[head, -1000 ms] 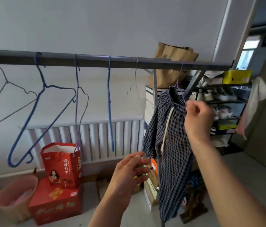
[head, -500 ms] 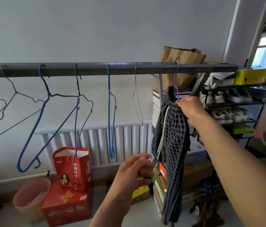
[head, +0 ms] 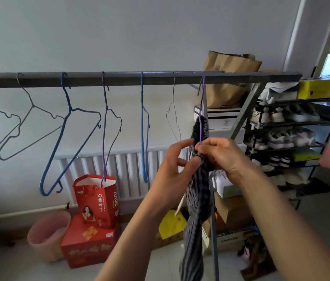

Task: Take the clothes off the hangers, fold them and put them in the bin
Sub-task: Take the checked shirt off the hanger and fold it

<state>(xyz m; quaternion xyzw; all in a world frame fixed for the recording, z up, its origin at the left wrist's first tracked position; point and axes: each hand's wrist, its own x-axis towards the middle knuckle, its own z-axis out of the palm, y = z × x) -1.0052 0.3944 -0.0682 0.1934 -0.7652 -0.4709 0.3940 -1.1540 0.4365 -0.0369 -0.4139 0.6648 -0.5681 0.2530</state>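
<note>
A dark blue-and-white checked garment (head: 197, 199) hangs bunched from a purple wire hanger (head: 201, 110) hooked on the grey rail (head: 119, 79). My right hand (head: 220, 154) grips the cloth just under the hanger's lower end. From the left, my left hand (head: 177, 163) pinches the same cloth with thumb and fingers. Several bare hangers (head: 72, 126) hang along the rail to the left. On the floor at lower left stands a pink bin (head: 46, 234).
A red gift bag (head: 97, 201) sits on a red box (head: 87, 242) beside the bin, in front of a white radiator (head: 123, 171). Stacked cardboard boxes (head: 229, 211) and a black shoe rack (head: 290, 138) fill the right side. The rail's upright post (head: 213, 230) stands right behind the garment.
My left hand rose from below and took hold of the checked garment beside my right hand. The garment is now bunched narrower between both hands. The view shifted slightly.
</note>
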